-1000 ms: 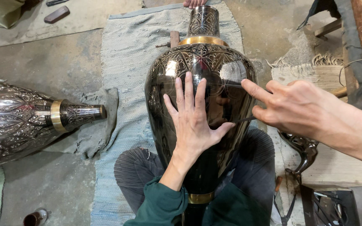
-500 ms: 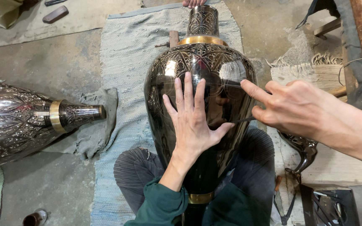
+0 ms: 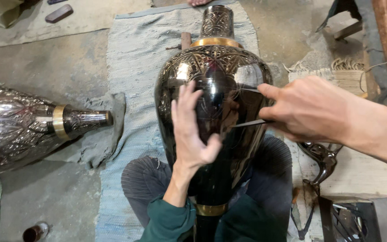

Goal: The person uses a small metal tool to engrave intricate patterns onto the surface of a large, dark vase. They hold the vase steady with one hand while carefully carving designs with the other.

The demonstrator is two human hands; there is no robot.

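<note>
Black, mirror-bright metal fills the middle of the view: a big vase (image 3: pixel 213 103) lies across the person's lap, its foot with a brass band at the near end and its brass-collared, engraved neck pointing far, out over a grey mat (image 3: pixel 135 67). The long axis therefore runs near to far, almost straight away from the body.

The left hand (image 3: pixel 192 130) comes up from the near side in a green sleeve (image 3: pixel 169 219). It lies flat on the left half of the belly, fingers spread and pointing far, thumb out to the right, pressing on the surface rather than gripping it.

The right hand (image 3: pixel 310 110) reaches in from the right, forearm running off the right edge. Its fingers are drawn together, pinching a thin dark tool (image 3: pixel 251 122) whose tip points left and meets the vase's polished belly just right of the left thumb. The forefinger stretches along the top toward the tip. The work spot thus lies left of the right hand's grip, between the two hands, and the tool lies across the vase's axis, not along it. Both hands are about equally near that spot.

On the left, well apart, a second vase (image 3: pixel 32 125) in silver tone lies on a rumpled cloth (image 3: pixel 101 134), neck pointing right. At near right, dark curved metal pieces (image 3: pixel 321 157) rest on the floor.
</note>
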